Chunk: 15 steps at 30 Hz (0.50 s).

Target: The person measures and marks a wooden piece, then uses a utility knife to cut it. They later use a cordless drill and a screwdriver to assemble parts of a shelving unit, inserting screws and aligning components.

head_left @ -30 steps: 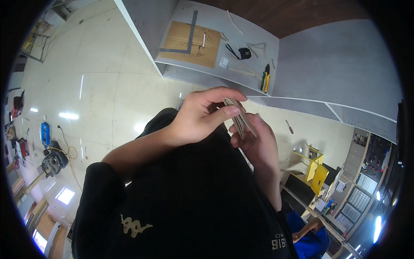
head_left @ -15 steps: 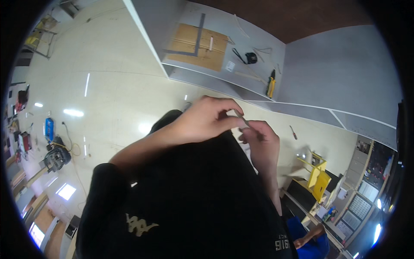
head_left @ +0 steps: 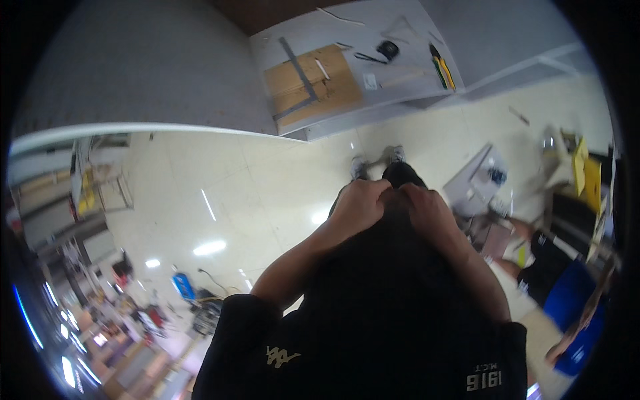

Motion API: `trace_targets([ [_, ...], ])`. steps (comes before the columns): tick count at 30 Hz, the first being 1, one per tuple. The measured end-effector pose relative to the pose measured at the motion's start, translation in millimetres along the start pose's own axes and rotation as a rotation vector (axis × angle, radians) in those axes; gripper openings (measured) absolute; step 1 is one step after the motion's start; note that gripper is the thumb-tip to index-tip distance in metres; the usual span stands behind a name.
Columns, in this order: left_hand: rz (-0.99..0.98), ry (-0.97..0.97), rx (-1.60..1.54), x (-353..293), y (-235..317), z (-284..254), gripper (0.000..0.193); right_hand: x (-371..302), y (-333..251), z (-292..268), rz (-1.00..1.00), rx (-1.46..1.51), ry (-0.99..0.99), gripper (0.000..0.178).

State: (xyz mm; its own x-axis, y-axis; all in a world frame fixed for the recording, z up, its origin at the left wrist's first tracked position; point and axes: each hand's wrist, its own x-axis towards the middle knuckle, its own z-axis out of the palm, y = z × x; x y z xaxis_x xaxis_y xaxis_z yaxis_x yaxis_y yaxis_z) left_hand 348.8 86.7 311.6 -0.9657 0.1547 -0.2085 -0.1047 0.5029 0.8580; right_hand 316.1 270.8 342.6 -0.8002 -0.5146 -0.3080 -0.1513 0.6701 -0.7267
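Note:
My left hand (head_left: 362, 205) and my right hand (head_left: 427, 212) are held close together in front of my body, low over my dark trousers. Both have curled fingers that almost meet at the tips. Whatever is pinched between them is hidden by the fingers and the dark cloth behind. Beyond the hands, a grey cabinet's panel carries a cardboard sheet (head_left: 347, 83) with an L-shaped metal square (head_left: 301, 75) on it. A black tape measure (head_left: 387, 50) and yellow-and-green pliers (head_left: 443, 70) lie farther right on that panel.
The cabinet's tall grey side panel (head_left: 147, 73) spans the upper left. A screwdriver-like tool (head_left: 519, 115) lies on the pale floor at right, near a yellow stand (head_left: 587, 170). Another person, with blue clothing (head_left: 572, 303), is at lower right. A blue object (head_left: 182, 285) rests on the floor at left.
My view has swung, so the cabinet's left panel now fills the upper left. My hands have lowered toward my body; the thin greyish strip seen between them before is out of sight.

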Motion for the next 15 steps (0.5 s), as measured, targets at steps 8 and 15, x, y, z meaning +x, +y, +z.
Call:
trace_targets([
  [8,0.110,-0.081,0.118,-15.3,20.8,50.7,0.009,-64.3,14.9,7.5,0.226,-0.032,0.165,0.015],
  [15,0.380,-0.144,0.114,-69.1,9.4,64.2,0.030,-131.6,3.6,28.6,0.275,0.220,0.185,0.017],
])
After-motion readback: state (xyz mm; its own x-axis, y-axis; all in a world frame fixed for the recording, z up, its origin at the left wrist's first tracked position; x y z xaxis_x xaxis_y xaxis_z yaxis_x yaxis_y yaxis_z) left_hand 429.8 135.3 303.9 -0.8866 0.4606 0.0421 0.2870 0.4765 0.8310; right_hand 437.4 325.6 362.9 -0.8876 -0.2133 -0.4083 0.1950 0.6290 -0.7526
